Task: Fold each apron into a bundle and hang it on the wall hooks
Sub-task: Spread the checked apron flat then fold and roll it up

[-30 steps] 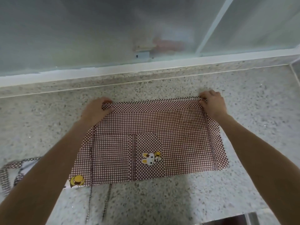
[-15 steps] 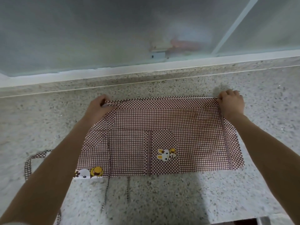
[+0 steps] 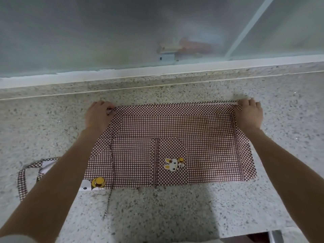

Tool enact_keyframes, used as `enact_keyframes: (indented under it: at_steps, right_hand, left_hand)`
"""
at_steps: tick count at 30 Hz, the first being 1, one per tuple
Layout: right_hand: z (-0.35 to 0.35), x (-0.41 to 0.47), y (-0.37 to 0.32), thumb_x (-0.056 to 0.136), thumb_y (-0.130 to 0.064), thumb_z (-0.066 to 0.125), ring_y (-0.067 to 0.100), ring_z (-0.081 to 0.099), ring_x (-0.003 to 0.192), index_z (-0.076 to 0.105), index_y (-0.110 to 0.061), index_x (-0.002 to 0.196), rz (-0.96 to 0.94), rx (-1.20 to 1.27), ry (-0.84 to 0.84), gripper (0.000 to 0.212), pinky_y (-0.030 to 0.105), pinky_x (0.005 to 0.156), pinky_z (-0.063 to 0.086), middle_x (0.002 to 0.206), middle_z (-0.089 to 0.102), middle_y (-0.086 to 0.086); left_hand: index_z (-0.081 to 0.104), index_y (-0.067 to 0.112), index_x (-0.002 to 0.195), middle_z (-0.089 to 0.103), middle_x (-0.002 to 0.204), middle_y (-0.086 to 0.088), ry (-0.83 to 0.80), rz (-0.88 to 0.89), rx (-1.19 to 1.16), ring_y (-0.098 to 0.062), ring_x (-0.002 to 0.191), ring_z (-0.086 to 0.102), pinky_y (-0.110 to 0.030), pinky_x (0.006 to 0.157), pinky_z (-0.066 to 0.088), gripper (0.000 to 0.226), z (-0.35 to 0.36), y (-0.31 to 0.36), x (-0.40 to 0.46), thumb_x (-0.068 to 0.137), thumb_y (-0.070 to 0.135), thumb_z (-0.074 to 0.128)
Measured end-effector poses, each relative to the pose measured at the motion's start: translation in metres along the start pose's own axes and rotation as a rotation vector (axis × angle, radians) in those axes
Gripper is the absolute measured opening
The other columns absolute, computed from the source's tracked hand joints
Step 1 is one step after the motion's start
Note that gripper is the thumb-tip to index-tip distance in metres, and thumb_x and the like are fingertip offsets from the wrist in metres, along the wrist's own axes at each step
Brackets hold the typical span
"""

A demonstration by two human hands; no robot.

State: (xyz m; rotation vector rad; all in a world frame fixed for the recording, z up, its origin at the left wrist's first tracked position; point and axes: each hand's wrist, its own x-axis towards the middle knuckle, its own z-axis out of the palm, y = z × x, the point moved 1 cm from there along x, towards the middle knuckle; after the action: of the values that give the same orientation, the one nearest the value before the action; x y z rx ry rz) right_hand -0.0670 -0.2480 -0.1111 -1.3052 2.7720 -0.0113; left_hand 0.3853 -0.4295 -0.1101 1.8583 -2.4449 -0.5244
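On the speckled tabletop I see the apron lying flat, already folded to a wide band, rabbit pocket up. My left hand pinches its far left corner and my right hand pinches the far right corner, fingers curled over the top edge. A strap loops off to the left and a tie trails toward me. I judge the folding step is under way, no bundle yet. Next I'd bring the far edge toward me evenly, keeping both corners level, and tuck in the loose strap.
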Motion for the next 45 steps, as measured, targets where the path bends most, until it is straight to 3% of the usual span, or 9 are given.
enact_keyframes:
  at_steps: [6,13,20,25,30,34,40,43,45]
  right_hand:
    - [-0.007,0.004,0.006,0.093,-0.021,0.051,0.035,0.057,0.097,0.06,-0.007,0.108,0.015,0.219,-0.054,0.022,0.041,0.079,0.046,0.109,0.063,0.016]
    - [-0.01,0.026,-0.004,0.094,-0.026,0.05,0.037,0.061,0.089,0.063,-0.01,0.108,0.073,0.024,-0.098,0.024,0.036,0.069,0.043,0.097,0.066,0.019]
    - [-0.004,0.027,-0.007,0.091,-0.025,0.057,0.034,0.057,0.1,0.06,-0.01,0.11,0.111,0.06,-0.064,0.025,0.039,0.076,0.046,0.109,0.061,0.015]
    - [-0.002,0.011,0.001,0.091,-0.022,0.055,0.034,0.047,0.111,0.056,-0.008,0.115,0.057,0.148,0.077,0.029,0.047,0.087,0.045,0.12,0.052,0.018]
    - [-0.001,-0.036,-0.005,0.09,-0.019,0.057,0.032,0.049,0.106,0.059,-0.007,0.111,-0.056,0.323,0.073,0.024,0.044,0.089,0.044,0.114,0.056,0.016]
    - [0.01,-0.107,-0.001,0.086,-0.016,0.061,0.031,0.052,0.099,0.063,-0.008,0.102,-0.32,0.338,0.056,0.018,0.04,0.089,0.041,0.104,0.061,0.011]
    - [0.026,-0.202,0.026,0.084,-0.042,0.048,0.022,0.051,0.095,0.063,-0.019,0.094,-0.585,0.275,-0.065,0.029,0.038,0.081,0.042,0.1,0.058,0.001]
    - [0.028,-0.22,0.046,0.083,-0.045,0.047,0.022,0.05,0.095,0.062,-0.02,0.096,-0.627,0.188,-0.116,0.032,0.037,0.079,0.044,0.103,0.057,0.001]
    - [0.026,-0.222,0.062,0.082,-0.04,0.043,0.026,0.051,0.095,0.062,-0.018,0.097,-0.579,0.167,-0.13,0.033,0.039,0.077,0.046,0.106,0.057,0.004]
  left_hand:
    - [0.068,0.019,0.102,0.069,0.102,-0.004,0.062,-0.121,-0.132,-0.026,0.095,0.061,-0.036,0.084,0.045,0.021,-0.003,0.001,0.003,0.09,0.031,0.056]
    - [0.07,0.013,0.101,0.07,0.101,-0.009,0.084,-0.149,-0.134,-0.03,0.097,0.063,-0.037,0.086,0.046,0.021,-0.004,-0.003,0.009,0.088,0.027,0.06]
    - [0.067,0.021,0.093,0.07,0.098,-0.002,0.091,-0.163,-0.198,-0.024,0.092,0.063,-0.038,0.083,0.049,0.011,0.004,-0.006,0.009,0.083,0.022,0.064]
    - [0.067,0.017,0.102,0.064,0.11,-0.007,0.128,-0.026,-0.027,-0.032,0.107,0.053,-0.044,0.09,0.041,0.024,0.004,0.004,0.003,0.079,0.015,0.062]
    - [0.066,0.016,0.105,0.062,0.114,-0.006,0.19,0.139,-0.025,-0.031,0.113,0.049,-0.046,0.098,0.035,0.029,0.014,0.03,-0.02,0.077,0.016,0.064]
    - [0.064,0.021,0.111,0.062,0.115,0.001,0.07,0.33,-0.036,-0.023,0.113,0.05,-0.042,0.1,0.036,0.029,0.037,0.079,-0.068,0.083,0.027,0.061]
    - [0.064,0.024,0.11,0.06,0.109,0.004,-0.131,0.596,-0.035,-0.02,0.105,0.052,-0.039,0.09,0.046,0.043,0.075,0.131,-0.172,0.08,0.053,0.051]
    - [0.055,0.028,0.123,0.05,0.121,0.003,-0.334,0.566,0.019,-0.018,0.113,0.045,-0.037,0.096,0.041,0.053,0.089,0.136,-0.203,0.081,0.058,0.055]
    - [0.052,0.027,0.125,0.047,0.123,0.002,-0.347,0.524,0.05,-0.019,0.113,0.044,-0.037,0.094,0.043,0.053,0.09,0.132,-0.214,0.081,0.056,0.058]
